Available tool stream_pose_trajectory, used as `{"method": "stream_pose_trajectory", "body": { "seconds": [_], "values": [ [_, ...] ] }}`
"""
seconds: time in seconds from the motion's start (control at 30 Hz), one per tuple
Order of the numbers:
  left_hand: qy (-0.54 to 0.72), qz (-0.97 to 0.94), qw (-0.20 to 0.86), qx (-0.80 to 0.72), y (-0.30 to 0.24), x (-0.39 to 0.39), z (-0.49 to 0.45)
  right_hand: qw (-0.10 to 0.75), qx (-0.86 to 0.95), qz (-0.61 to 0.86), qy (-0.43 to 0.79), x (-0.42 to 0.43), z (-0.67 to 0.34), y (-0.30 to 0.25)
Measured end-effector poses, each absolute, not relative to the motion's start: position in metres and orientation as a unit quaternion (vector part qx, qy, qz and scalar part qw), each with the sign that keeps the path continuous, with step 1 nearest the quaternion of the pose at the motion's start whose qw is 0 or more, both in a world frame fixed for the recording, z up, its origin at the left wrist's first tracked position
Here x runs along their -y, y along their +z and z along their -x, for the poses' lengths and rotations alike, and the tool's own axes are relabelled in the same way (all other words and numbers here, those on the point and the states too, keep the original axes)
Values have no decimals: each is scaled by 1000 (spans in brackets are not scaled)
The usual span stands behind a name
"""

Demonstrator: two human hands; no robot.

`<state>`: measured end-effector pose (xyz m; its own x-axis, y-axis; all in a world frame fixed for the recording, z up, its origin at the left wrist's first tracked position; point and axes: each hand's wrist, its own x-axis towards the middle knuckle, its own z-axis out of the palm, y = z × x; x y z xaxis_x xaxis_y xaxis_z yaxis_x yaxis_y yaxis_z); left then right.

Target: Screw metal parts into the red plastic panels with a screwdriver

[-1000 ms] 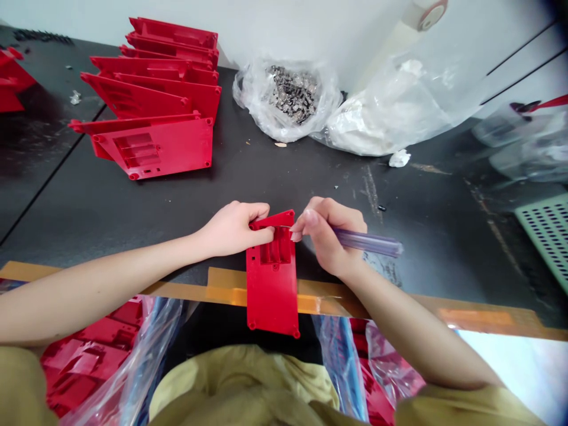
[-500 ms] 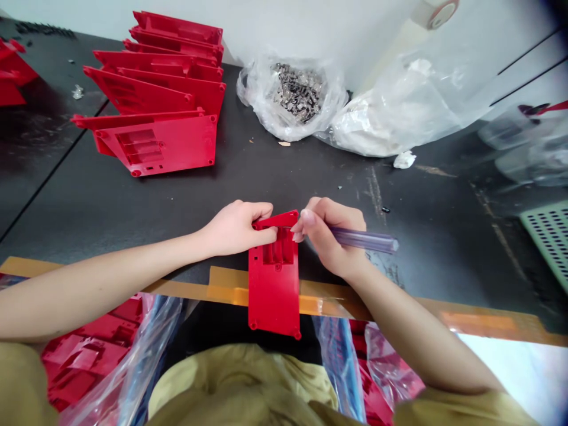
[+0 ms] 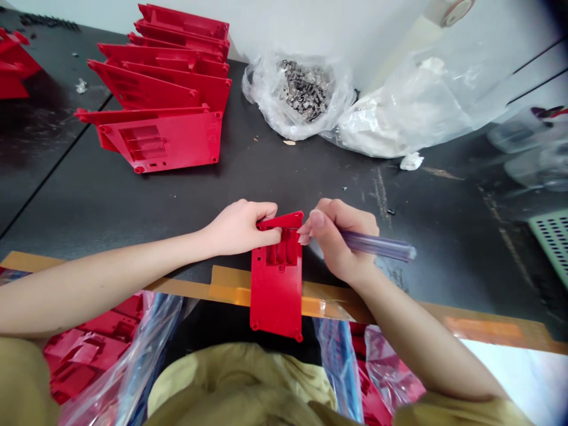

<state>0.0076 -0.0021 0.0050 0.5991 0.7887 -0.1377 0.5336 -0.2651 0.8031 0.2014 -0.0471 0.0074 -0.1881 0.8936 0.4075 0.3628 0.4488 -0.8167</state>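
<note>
My left hand [image 3: 246, 228] is closed on the far end of a red plastic panel [image 3: 276, 302], its thumb lying over the slotted recess. The panel rests across the taped table edge, and its near end juts out over my lap. To the right of that far end, my right hand [image 3: 341, 236] grips a tool with a translucent purplish handle [image 3: 385, 246], which points away to the right. The tool's working end is hidden by my fingers. My right fingertips are close beside the panel's right edge; whether they touch it I cannot tell.
Several red panels [image 3: 186, 139] stand in a leaning row at the back left. Behind my hands lie an open plastic bag of small dark metal parts [image 3: 306, 89] and a white plastic bag [image 3: 381, 127]. A pale green basket [image 3: 552, 236] is at right. Red parts [image 3: 95, 349] fill bags below the table.
My right hand and the tool have shifted slightly right, a little away from the panel's edge. The left hand keeps its hold on the panel. The whole view has moved slightly.
</note>
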Motion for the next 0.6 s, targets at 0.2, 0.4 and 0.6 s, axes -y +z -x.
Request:
{"method": "stream_pose_trajectory", "body": {
  "seconds": [0.2, 0.4, 0.6],
  "values": [
    [150, -784, 429, -423, 5, 2, -8, 442, 758, 426, 219, 48, -198, 14],
    [149, -782, 434, -422, 5, 2, -7, 425, 769, 437, 192, 48, -193, 20],
    [158, -782, 438, -415, 4, 2, -7, 407, 766, 454, 204, 48, -190, 22]
  ]
}}
